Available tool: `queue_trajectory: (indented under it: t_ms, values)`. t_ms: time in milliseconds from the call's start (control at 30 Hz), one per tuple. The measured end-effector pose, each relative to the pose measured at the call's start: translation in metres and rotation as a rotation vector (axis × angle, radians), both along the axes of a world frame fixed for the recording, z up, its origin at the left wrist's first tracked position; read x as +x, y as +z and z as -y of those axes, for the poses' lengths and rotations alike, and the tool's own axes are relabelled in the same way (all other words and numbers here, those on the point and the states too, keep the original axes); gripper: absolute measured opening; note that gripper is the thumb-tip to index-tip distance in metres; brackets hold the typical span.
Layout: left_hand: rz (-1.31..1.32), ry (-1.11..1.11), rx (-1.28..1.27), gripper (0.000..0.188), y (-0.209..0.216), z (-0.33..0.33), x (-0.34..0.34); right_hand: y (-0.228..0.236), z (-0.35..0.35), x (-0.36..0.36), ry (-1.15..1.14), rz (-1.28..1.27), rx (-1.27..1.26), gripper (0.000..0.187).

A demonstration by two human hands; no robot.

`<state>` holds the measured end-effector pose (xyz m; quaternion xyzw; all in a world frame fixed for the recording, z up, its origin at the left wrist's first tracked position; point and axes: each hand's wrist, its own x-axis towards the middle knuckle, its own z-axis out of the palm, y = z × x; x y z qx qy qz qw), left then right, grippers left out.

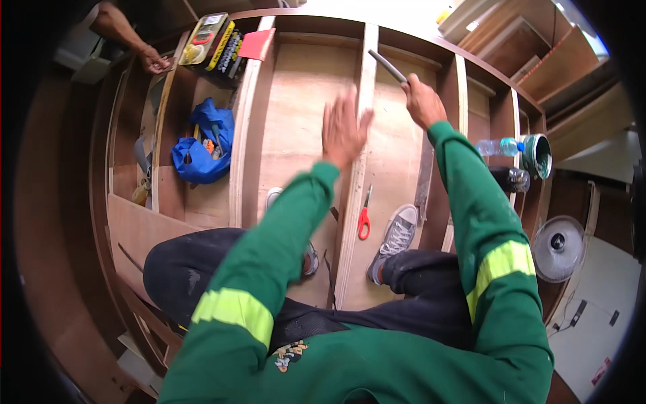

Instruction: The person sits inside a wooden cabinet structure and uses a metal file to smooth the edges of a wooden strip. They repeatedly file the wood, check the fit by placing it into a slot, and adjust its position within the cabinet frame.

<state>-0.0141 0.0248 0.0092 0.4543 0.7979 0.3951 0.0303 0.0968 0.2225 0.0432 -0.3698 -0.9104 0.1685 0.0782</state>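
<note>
My right hand is closed around one end of a slim grey bar-like tool. The tool slants up to the left, its far tip close to the pale edge of a wooden divider; its exact kind does not show. Beside that same divider, my left hand is held out flat, fingers stretched and slightly blurred, with nothing in it. Whether it touches the wood I cannot tell. Below the hands, a pair of scissors with red handles lies on the plywood panel, near my grey sneaker.
I am inside a wooden frame split by dividers. A blue bag with tools sits to the left, below stacked boxes. At right are a water bottle, a paint can and a fan. Another person's hand rests far left.
</note>
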Motion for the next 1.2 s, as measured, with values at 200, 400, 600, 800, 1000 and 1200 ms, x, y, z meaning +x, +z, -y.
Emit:
queue_trajectory:
  t_ms: [200, 400, 600, 800, 1000, 1200]
  values:
    - [0.15, 0.005, 0.045, 0.069, 0.032, -0.038, -0.083, -0.026, 0.051, 0.029, 0.126, 0.131, -0.259, 0.019]
    - [-0.163, -0.648, -0.625, 0.063, 0.139, 0.083, -0.168, 0.017, 0.116, 0.115, 0.499, 0.37, -0.459, 0.016]
    - [0.228, -0.607, -0.88, 0.054, 0.27, 0.18, -0.095, -0.014, -0.02, -0.013, 0.09, -0.005, -0.175, 0.022]
    - [0.202, -0.289, -0.636, 0.059, 0.278, 0.216, -0.08, -0.035, -0.059, -0.042, -0.009, -0.017, -0.142, 0.025]
    - [0.192, -0.194, -0.811, 0.058, 0.284, 0.216, -0.082, 0.01, 0.095, 0.095, 0.556, 0.324, -0.409, 0.019]
    - [0.201, -0.307, -0.748, 0.057, 0.288, 0.2, -0.071, -0.01, 0.047, 0.076, 0.31, 0.245, -0.307, 0.023]
